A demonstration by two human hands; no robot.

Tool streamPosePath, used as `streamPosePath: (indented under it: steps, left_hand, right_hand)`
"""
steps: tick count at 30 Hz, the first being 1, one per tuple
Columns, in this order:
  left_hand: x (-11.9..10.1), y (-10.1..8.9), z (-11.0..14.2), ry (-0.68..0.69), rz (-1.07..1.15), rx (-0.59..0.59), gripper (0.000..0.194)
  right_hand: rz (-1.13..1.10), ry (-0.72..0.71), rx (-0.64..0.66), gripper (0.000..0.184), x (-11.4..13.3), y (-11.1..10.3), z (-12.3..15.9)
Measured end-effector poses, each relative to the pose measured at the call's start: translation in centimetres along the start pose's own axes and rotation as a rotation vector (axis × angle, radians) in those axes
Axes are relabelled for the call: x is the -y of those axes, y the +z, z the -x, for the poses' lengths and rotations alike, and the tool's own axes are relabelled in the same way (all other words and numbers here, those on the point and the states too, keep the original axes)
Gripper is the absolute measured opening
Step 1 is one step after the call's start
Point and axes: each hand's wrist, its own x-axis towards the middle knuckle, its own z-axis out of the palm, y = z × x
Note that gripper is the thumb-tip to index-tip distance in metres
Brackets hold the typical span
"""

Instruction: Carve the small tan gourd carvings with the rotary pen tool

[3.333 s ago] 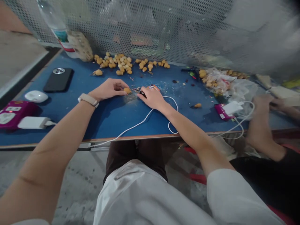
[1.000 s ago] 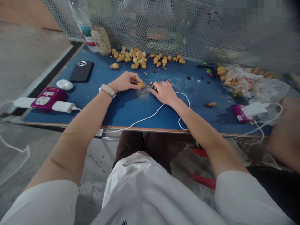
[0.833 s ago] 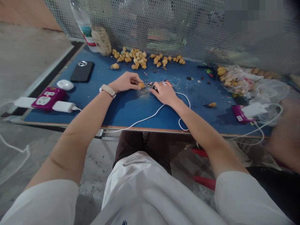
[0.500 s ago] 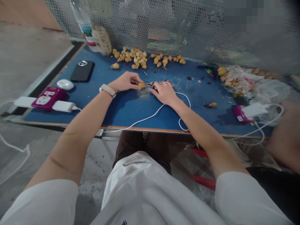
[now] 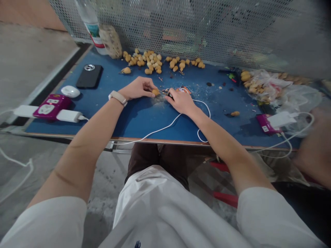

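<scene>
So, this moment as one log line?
left hand: pinching tan gourd | right hand: gripping dark tool, partly hidden | behind: gourd pile

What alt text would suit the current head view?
A person's left hand pinches a small gourd-like fruit over a blue table; the right hand grips a partly hidden dark object beside it. More fruits lie behind, near a perforated panel.
</scene>
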Motion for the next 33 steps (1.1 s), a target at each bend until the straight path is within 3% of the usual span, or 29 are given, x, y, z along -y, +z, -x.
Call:
streamPosePath:
  steps: [5, 33]
  left_hand:
    - [0.4, -0.3, 0.0, 0.010, -0.012, 0.041, 0.051]
    - [-0.4, -0.2, 0.3, -0.009, -0.011, 0.017, 0.050]
  right_hand:
    - [-0.007, -0.003, 0.006, 0.056, -0.3, 0.2, -0.1]
    - [-0.011, 0.022, 0.006, 0.057, -0.1, 0.1, -0.3]
